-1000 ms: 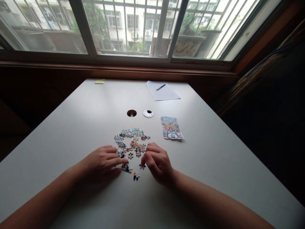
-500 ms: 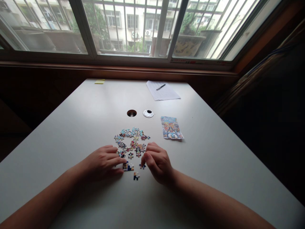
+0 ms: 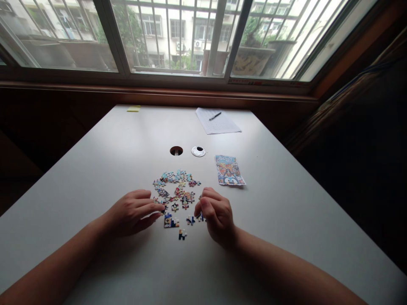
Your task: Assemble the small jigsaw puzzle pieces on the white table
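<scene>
My left hand point(image 3: 135, 212) is open, its fingers stretched toward the loose jigsaw pieces. Its index fingertip is at a dark puzzle piece point(image 3: 164, 208). Just right of that hand lies a small joined block of puzzle pieces point(image 3: 171, 221). My right hand point(image 3: 218, 216) is closed, thumb and fingers curled together; what they hold, if anything, is hidden. Beside it are a blue-and-white puzzle piece point(image 3: 190, 220) and another bluish piece point(image 3: 200, 217), partly covered by the hand. A dark and white piece point(image 3: 182, 234) lies nearest to me. Beyond the hands spreads a pile of puzzle pieces point(image 3: 178, 192).
A colourful picture sheet point(image 3: 229, 170) lies to the right on the white table point(image 3: 95, 169). Behind the pieces are a round cable hole point(image 3: 176, 151) and its metal cover point(image 3: 199, 151). Papers point(image 3: 222, 123) with a pen point(image 3: 215, 116) and yellow notes point(image 3: 134, 109) lie by the window.
My left hand has drawn back a little left, off the joined block. My right hand has shifted right, uncovering the blue-and-white piece and another bluish piece.
</scene>
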Tool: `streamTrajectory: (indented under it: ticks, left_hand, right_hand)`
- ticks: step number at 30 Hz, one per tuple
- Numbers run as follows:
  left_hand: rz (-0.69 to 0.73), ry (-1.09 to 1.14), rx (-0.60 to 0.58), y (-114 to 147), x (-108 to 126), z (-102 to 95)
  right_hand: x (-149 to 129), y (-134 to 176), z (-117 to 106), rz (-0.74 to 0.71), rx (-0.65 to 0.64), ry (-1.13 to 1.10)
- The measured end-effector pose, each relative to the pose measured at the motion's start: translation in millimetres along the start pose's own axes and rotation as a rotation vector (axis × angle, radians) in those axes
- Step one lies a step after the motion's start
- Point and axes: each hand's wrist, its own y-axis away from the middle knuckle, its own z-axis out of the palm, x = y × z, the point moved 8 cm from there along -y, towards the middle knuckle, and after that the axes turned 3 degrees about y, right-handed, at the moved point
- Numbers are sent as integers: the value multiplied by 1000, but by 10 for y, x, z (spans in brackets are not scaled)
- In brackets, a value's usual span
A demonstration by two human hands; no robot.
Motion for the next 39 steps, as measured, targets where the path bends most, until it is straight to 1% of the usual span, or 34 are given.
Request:
streamTrajectory:
  ticks: [3, 6, 10, 20, 39]
  left_hand:
    - [-11, 10, 35, 26, -37, -31]
    - [-22, 11, 69, 46, -63, -61]
    - [-28, 9, 92, 57, -72, -83]
    - [-44, 15, 69, 79, -85, -49]
    - [-24, 0, 43, 49, -51, -46]
  right_hand:
    - [106, 25, -77, 98, 96, -60]
    - [192, 56, -117, 175, 156, -104]
    - [234, 75, -129, 208, 193, -133]
    - [231, 74, -128, 207, 203, -129]
    - [202, 58, -110, 186, 168, -130]
